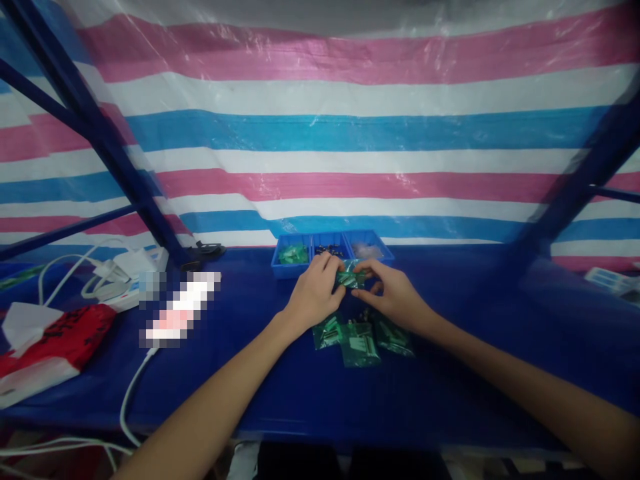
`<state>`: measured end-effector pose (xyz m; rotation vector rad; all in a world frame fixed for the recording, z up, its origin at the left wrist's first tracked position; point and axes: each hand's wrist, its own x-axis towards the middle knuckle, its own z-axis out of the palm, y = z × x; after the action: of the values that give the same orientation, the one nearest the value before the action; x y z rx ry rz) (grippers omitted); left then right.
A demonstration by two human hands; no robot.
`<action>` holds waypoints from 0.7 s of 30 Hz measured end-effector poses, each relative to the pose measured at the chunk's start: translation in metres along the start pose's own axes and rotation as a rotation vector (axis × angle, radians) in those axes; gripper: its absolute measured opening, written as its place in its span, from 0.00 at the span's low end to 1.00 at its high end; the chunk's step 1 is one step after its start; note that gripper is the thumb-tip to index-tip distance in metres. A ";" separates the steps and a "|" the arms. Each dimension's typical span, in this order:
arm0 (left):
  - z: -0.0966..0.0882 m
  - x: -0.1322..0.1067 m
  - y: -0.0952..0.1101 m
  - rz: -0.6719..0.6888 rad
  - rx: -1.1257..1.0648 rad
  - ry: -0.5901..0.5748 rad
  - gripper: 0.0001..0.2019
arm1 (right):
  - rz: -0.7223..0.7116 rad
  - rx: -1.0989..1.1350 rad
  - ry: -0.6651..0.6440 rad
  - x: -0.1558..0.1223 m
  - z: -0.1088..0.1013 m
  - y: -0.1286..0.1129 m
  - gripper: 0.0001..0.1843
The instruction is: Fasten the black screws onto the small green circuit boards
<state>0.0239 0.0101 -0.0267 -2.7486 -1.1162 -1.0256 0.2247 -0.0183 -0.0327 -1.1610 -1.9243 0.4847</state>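
Observation:
Between both hands is a small green-tinted plastic bag (350, 277), held just in front of a blue divided tray (291, 271). My left hand (316, 288) grips the bag's left side, thumb below and fingers above. On the right side, my right hand (393, 290) pinches the bag with thumb and forefinger. Below the hands lie more bags: one on the left (327, 332), one in the middle (360, 343) with pale and metallic slim pieces inside, and one on the right (395, 335), partly under my right forearm.
The tray's compartments hold green pieces (293, 255), small dark metal parts (327, 251) and a pale translucent heap (367, 251). Leftward are a blurred-out phone-like device (183, 310) on a white cable (125, 400), a power strip (133, 293) and red cloth (93, 337). Blue frame posts (100, 140) flank the blue table (450, 393).

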 end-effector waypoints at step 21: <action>-0.002 0.001 0.004 0.063 -0.081 0.064 0.11 | -0.249 -0.249 0.168 0.001 -0.005 0.003 0.11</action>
<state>0.0257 0.0069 -0.0234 -2.7709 -0.9943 -1.1664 0.2296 -0.0160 -0.0311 -1.0581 -1.9844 0.0126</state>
